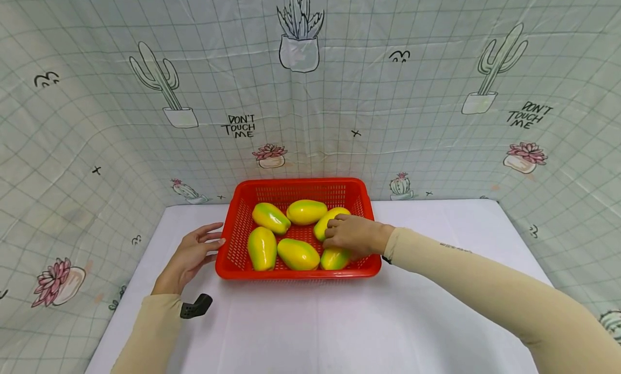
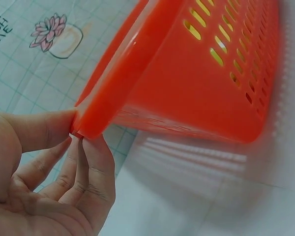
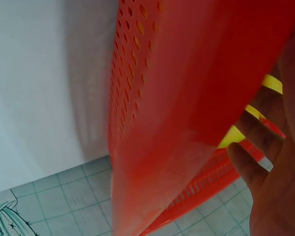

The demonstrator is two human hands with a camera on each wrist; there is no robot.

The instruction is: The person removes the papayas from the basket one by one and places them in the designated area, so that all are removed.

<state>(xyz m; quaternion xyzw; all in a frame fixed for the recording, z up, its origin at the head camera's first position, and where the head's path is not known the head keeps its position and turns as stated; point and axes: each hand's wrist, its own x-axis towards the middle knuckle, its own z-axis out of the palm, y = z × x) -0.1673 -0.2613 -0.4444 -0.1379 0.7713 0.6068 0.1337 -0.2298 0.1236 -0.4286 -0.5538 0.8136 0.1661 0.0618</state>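
A red plastic basket holds several glossy yellow-green mangoes. At its left side, my left hand pinches the rim between thumb and fingertips; the left wrist view shows this grip on the rim up close. My right hand reaches over the right rim into the basket. Its fingers bend over the lower right mango and lie against the upper right mango. In the right wrist view, the basket wall hides the thumb and most of the fruit, so a firm hold is not visible.
Beneath the basket is a white-covered table. A grid-patterned cloth with plant drawings hangs behind and at both sides. A small black device is at the left wrist, and the right forearm crosses the table's right side.
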